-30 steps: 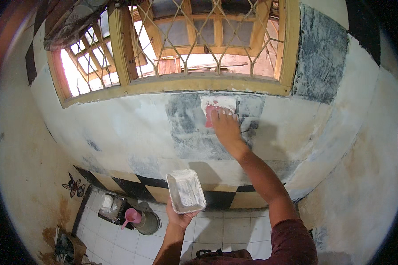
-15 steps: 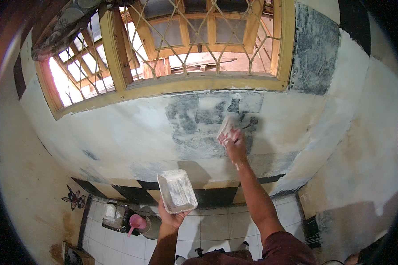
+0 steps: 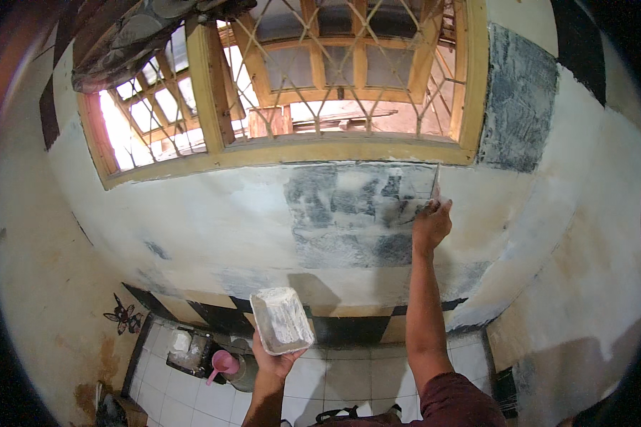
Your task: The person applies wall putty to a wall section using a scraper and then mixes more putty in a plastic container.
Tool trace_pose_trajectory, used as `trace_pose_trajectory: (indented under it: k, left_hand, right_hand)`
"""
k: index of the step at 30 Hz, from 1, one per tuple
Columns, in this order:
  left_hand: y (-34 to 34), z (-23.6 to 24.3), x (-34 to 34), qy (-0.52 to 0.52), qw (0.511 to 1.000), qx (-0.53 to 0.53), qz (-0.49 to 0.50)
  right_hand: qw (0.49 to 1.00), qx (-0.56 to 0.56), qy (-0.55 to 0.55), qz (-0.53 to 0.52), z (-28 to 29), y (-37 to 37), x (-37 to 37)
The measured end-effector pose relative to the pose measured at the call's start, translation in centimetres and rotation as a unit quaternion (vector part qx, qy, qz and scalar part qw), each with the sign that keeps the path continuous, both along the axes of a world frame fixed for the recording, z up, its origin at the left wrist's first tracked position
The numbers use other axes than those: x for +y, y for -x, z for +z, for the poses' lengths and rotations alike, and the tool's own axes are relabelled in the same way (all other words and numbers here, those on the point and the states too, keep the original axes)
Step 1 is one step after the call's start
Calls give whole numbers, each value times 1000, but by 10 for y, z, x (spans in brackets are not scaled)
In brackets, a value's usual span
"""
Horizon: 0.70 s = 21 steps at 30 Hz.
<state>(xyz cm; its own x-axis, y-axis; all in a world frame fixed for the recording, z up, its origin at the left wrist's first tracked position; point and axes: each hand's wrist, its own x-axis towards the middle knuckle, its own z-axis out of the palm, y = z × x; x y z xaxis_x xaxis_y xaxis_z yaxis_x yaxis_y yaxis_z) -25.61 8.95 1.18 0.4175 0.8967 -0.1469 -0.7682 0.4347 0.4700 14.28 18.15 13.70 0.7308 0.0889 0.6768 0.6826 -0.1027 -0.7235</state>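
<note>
My left hand (image 3: 275, 361) is wrapped round the lower end of a shallow white rectangular tray (image 3: 266, 329), tilted so that its inside shows. White paste (image 3: 283, 310) is smeared over the inside. My right hand (image 3: 431, 226) is raised to the wall just under the window and grips a putty knife (image 3: 436, 186). The knife's thin blade appears nearly edge-on, its tip close to the window frame's lower edge. Left of that hand, a dark grey patch (image 3: 342, 245) on the wall (image 3: 214, 220) is partly covered with white streaks.
A yellow-framed window (image 3: 349, 151) with a diamond grille spans the wall above. Another dark patch (image 3: 518, 99) lies right of it. On the tiled floor (image 3: 349, 373), at the lower left, stand a pink dipper (image 3: 224, 362) and a dark box (image 3: 192, 356) with white material on top.
My right hand has swept right and slightly up with the putty knife, whose blade has turned from broadside to nearly edge-on. The tray stays in my left hand, slightly lower in view.
</note>
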Motion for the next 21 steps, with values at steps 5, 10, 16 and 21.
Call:
trace_pose_trajectory:
  k: [5, 10, 16, 21]
  left_hand:
    - [46, -6, -1, 32, 998, 16, 52]
    - [72, 5, -8, 40, 995, -11, 90]
    - [72, 6, 0, 10, 998, -32, 59]
    - [67, 4, 0, 24, 997, -51, 56]
  right_hand:
    - [981, -105, 164, -6, 6, 74, 30]
    - [981, -87, 158, 78, 9, 164, 70]
    - [968, -202, 129, 72, -8, 217, 104]
    - [948, -278, 90, 128, -23, 202, 72]
